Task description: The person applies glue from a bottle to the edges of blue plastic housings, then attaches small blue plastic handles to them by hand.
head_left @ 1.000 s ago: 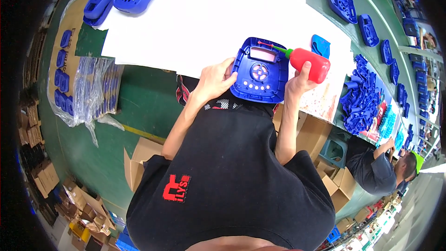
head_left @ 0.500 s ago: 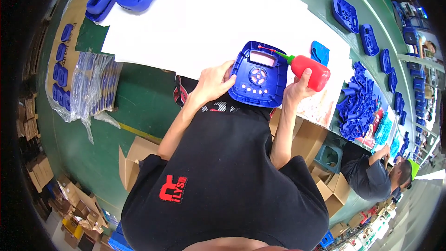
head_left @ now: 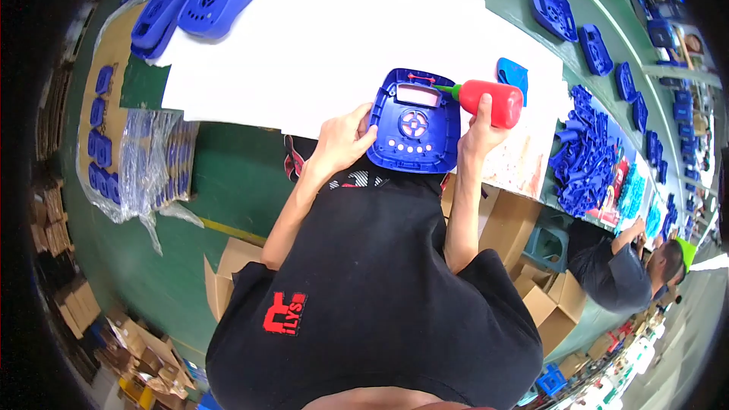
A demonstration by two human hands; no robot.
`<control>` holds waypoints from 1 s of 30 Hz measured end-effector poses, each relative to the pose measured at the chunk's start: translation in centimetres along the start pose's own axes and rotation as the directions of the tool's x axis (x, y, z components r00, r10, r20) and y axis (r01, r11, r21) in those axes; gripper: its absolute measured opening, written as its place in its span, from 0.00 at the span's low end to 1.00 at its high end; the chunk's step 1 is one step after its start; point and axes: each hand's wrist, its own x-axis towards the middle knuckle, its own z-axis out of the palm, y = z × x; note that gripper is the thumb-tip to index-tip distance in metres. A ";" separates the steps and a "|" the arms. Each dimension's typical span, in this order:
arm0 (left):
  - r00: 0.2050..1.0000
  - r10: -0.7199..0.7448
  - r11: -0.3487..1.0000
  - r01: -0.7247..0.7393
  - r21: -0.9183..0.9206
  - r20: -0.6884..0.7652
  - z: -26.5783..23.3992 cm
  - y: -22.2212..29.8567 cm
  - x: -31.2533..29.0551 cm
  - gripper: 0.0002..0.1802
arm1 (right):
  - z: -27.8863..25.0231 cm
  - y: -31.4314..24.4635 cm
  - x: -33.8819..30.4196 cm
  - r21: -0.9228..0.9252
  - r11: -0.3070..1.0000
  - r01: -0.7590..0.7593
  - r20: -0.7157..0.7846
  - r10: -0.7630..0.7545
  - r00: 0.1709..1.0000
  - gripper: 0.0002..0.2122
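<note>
My left hand (head_left: 345,139) grips the left edge of a blue plastic housing (head_left: 395,137), thumb over its rim. The housing lies with its hollow inside facing up, at the near edge of the white-covered table. It has a rectangular window, a round grille and a row of small holes. My right hand (head_left: 482,133) is wrapped round a red squeeze bottle (head_left: 497,102) with a green nozzle (head_left: 449,89). The nozzle's thin tip points left over the housing, close to the window's upper right. A red strip (head_left: 421,78) shows above the window; whether the tip touches anything I cannot tell.
Two blue housings (head_left: 220,0) stand at the far left of the white sheet (head_left: 304,38). A blue cloth-like piece (head_left: 512,76) lies right of the bottle, beyond it a heap of blue parts (head_left: 583,159). More housings (head_left: 553,11) line the green belt. A co-worker (head_left: 619,273) sits at right.
The bottle's nozzle has shifted left and lies flatter, its tip now nearer the window's upper right. My left hand keeps hold of the housing. The whole view has shifted slightly.
</note>
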 end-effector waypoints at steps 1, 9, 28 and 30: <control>1.000 -0.025 1.000 0.025 0.005 0.002 -0.2 0.1 -0.1 0.24 | -0.3 -0.3 0.3 -0.024 0.997 -0.078 0.002 0.078 0.997 0.19; 0.996 -0.084 0.996 0.083 -0.032 -0.023 -0.1 0.4 -0.5 0.23 | -3.9 -2.4 6.4 0.227 0.604 -0.764 0.390 0.662 0.639 0.25; 0.999 -0.036 0.999 0.035 -0.032 -0.014 0.1 -0.2 0.0 0.22 | -17.2 -4.9 26.6 -0.726 -0.470 0.502 0.461 0.210 0.862 0.15; 0.999 -0.037 0.999 0.036 -0.035 -0.007 -0.1 0.2 0.1 0.23 | -18.1 -3.9 28.8 -0.703 -0.452 0.549 0.491 0.249 0.835 0.14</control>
